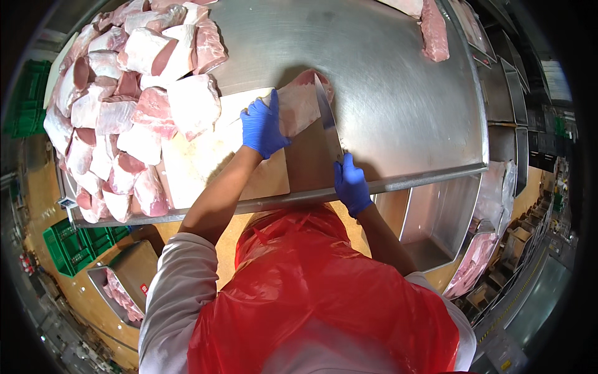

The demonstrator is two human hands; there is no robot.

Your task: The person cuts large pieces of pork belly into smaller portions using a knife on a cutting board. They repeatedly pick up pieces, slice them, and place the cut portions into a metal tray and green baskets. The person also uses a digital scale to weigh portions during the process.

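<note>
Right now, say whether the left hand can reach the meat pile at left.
Probably yes: only bare cutting board seems to lie between the left hand and the meat pile, though the hand would have to leave the meat piece it touches.

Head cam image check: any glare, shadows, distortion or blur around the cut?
Head view: white cutting board brightly lit, nearly washed out; steel table shows soft, broad sheen, with a dark shadow beyond the meat piece at the knife. Head view: fisheye bends the table's right rim; corners go black. Head view: knife looks fairly sharp; outer background dim and soft.
</note>
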